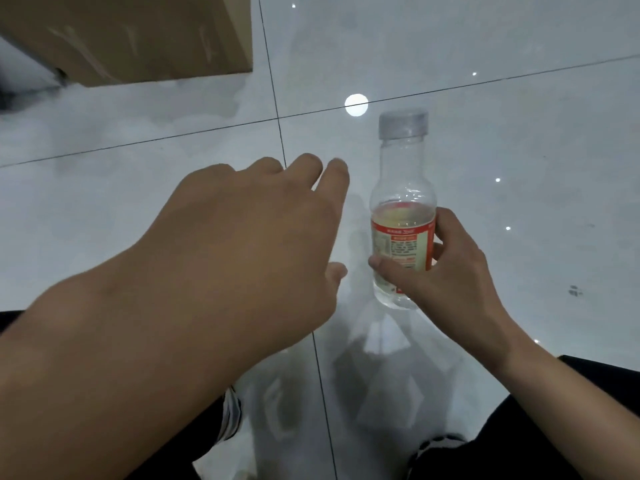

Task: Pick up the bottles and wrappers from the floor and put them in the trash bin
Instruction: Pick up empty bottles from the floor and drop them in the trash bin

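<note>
bottle [401, 216], capped, part-full: right hand [450, 268] wraps the label; left hand [242, 237] spread, empty. keep upright, firm grip; bin unseen.

Brown cardboard box [138, 36] sitting in the top left corner on glossy grey tiles [519, 133]. Dark grout lines [207, 131] cross near the middle, with a round ceiling light reflection [356, 105] right on one. Small dark smudge [575, 291] off to the right.

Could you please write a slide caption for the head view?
Right hand grips a capped, labelled bottle; left hand open beside it, tiled floor below.
</note>
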The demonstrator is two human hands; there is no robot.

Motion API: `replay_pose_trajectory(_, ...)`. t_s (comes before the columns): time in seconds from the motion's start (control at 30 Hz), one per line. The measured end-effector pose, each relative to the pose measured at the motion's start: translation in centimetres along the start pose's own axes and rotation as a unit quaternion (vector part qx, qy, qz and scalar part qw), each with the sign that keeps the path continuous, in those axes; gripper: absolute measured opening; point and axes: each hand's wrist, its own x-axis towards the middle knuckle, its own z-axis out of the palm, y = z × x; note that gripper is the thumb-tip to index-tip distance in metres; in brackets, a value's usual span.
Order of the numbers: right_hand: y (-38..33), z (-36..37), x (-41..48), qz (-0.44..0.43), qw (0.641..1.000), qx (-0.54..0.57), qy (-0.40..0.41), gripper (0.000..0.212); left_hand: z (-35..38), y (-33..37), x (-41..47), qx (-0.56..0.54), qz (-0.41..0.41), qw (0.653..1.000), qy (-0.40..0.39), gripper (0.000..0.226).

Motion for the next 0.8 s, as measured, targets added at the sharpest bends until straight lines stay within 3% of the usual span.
replay_pose_trajectory(0.23,-0.7,-0.2,-1.7,0.004,0.999,0.021,0.028,0.057,0.5,0.1,0.7,-0.021,0.020,0.999,-0.029,0.081)
replay_pose_trajectory(0.33,-0.4,-0.7,-3.9,0.043,0.997,0.035,0.051,0.057,0.3,0.3,0.3,-0.086,0.011,0.996,-0.037,0.094)
replay_pose_trajectory(0.43,-1.2,-1.0,-6.0,0.065,0.994,0.038,0.083,0.058,-0.4,0.1,0.5,-0.140,-0.002,0.990,-0.020,0.093)
replay_pose_trajectory(0.63,-8.0,-2.6,-8.1,0.063,0.988,0.077,0.122,0.064,-5.4,-0.5,2.2,-0.185,0.034,0.982,0.003,0.082)
replay_pose_trajectory(0.8,-16.9,-5.5,-13.4,0.057,0.972,0.155,0.165,0.059,-12.9,-0.6,-3.5,-0.266,-0.022,0.963,-0.030,0.082)
